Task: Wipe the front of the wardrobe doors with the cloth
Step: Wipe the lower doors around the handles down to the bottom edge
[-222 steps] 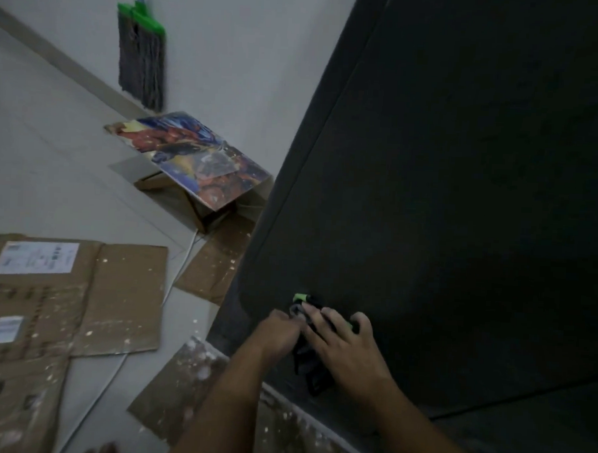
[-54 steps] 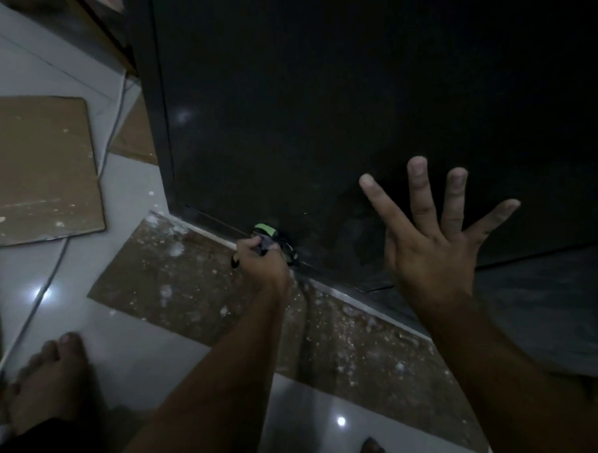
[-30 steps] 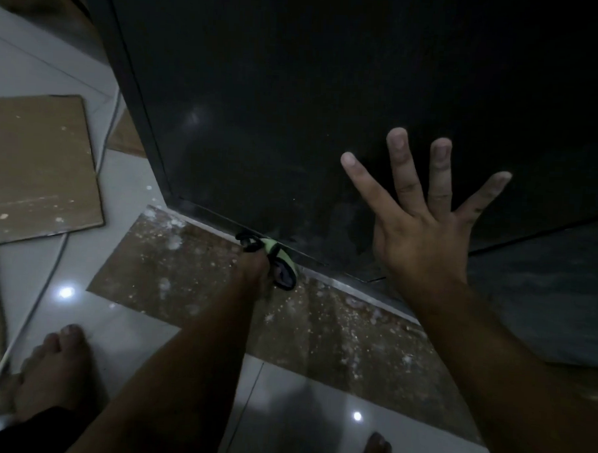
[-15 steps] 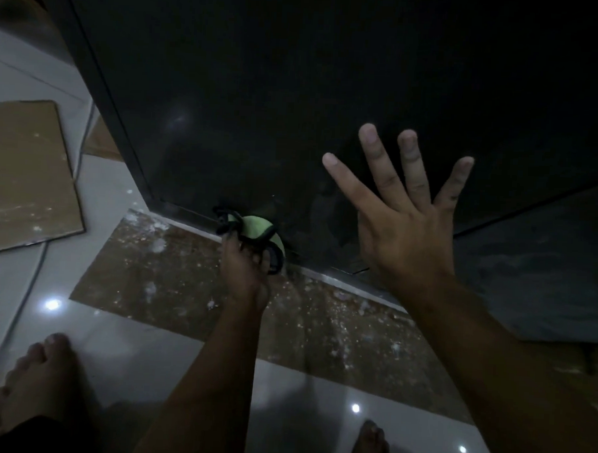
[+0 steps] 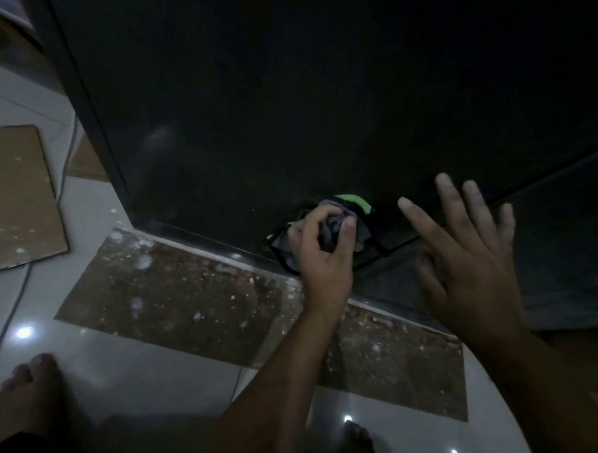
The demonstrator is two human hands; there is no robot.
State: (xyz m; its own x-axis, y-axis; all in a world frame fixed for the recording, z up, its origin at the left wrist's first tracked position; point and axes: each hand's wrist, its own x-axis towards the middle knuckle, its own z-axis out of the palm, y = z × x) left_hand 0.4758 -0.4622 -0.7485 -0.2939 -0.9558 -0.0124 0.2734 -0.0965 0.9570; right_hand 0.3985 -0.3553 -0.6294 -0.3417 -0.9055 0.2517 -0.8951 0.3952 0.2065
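The dark wardrobe door (image 5: 296, 106) fills the upper part of the view, its bottom edge close to the floor. My left hand (image 5: 322, 251) grips a bunched grey and green cloth (image 5: 355, 208) and holds it against the door's lower part near the bottom edge. My right hand (image 5: 467, 254) is spread, fingers straight, just right of the cloth over the door's bottom right corner; whether it touches the door I cannot tell. A second dark panel (image 5: 564, 238) lies to the right of the door's edge.
A paint-speckled cardboard sheet (image 5: 184, 300) lies on the glossy tiled floor in front of the wardrobe. Another cardboard piece (image 5: 14, 196) lies at the left, with a thin white cable (image 5: 9, 313) beside it. My bare feet (image 5: 26, 396) stand on the tiles.
My left hand has carried the cloth to the right along the door's bottom edge, close to my right hand. The right hand stays spread.
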